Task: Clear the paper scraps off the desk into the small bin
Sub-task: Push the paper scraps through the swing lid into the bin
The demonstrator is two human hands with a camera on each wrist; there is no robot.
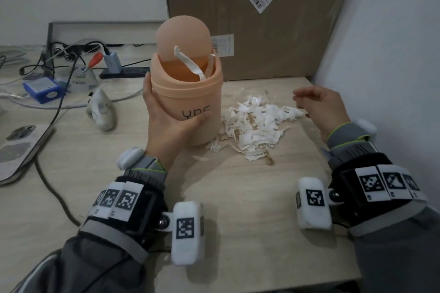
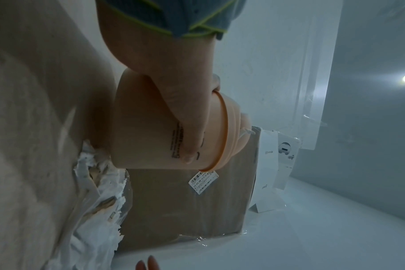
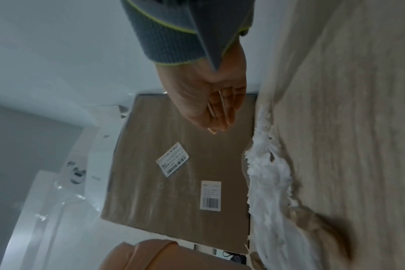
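A small peach bin (image 1: 188, 102) with a domed swing lid stands upright at the middle of the desk. My left hand (image 1: 166, 123) grips its body from the left, thumb across the front; the left wrist view shows the same hand (image 2: 185, 113) wrapped round the bin (image 2: 145, 131). Two white paper strips (image 1: 190, 64) hang caught in the lid opening. A pile of white paper scraps (image 1: 254, 123) lies on the desk just right of the bin. My right hand (image 1: 314, 102) hovers over the pile's right end, fingers loosely curled, holding nothing I can see. From the right wrist, this hand (image 3: 210, 102) floats beside the scraps (image 3: 266, 182).
A large cardboard box (image 1: 250, 19) leans against the wall behind the bin. A white wall closes off the right side. Cables, a power strip (image 1: 123, 71), a blue box (image 1: 41, 89) and a crumpled grey item (image 1: 102, 112) crowd the desk's left part.
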